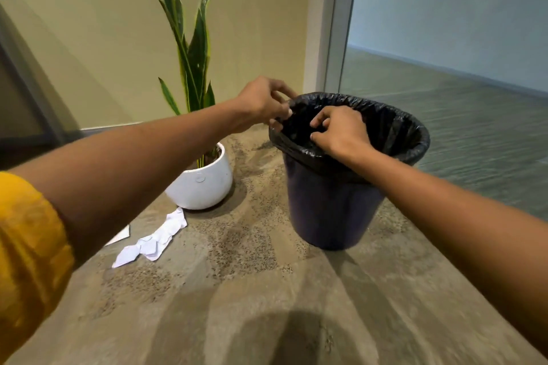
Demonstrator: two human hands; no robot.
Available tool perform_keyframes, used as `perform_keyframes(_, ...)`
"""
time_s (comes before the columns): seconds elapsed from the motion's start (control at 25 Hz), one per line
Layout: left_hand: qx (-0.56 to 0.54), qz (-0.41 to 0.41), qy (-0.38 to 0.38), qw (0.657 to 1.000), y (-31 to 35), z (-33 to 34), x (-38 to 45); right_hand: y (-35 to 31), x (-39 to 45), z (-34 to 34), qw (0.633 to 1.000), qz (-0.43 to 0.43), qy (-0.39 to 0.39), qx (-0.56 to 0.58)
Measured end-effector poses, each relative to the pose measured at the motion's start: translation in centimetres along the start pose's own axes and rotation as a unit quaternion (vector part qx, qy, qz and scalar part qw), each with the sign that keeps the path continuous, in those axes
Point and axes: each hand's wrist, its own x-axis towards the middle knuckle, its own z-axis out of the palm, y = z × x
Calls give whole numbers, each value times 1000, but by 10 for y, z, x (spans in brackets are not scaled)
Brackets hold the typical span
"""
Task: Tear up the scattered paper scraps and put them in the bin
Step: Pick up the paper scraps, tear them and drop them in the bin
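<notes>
A dark bin [329,210] lined with a black plastic bag [397,124] stands on the speckled brown floor. Both my hands are over its open mouth. My left hand [261,101] hovers at the near-left rim with its fingers apart and its fingertips close to the liner's edge. My right hand [341,130] is above the opening with loosely curled, separated fingers. I see no paper in either hand. A crumpled white paper scrap [154,241] lies on the floor left of the bin. A smaller flat piece [120,235] lies partly behind my left forearm.
A white round pot [204,184] with a tall green snake plant [192,53] stands left of the bin, just behind the scraps. A beige wall runs behind it. A glass partition [444,38] with a metal frame rises right behind the bin.
</notes>
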Motion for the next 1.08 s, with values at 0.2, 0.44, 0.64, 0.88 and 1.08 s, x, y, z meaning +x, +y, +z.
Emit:
perform_keyframes(0.2, 32, 9, -54, 998, -65, -41, -22, -53, -20, 47, 988, -150, -18, -42)
perform_keyframes(0.44, 14, -7, -17, 1000, -141, -88, -36, -107, -33, 134, 985, -151, -88, 10)
perform_keyframes(0.64, 111, -142, -27, 983, -257, -149, -75, -124, -41, 223, 965, -122, -230, 14)
perform_keyframes(0.88, 299, -296, -82, 903, -395, -198, -139, -127, -47, 331, 901, -145, -403, -69)
perform_keyframes(1.08, 293, -341, 0, 893, -449, -196, -150, -126, -40, 375, 887, -170, -413, -121)
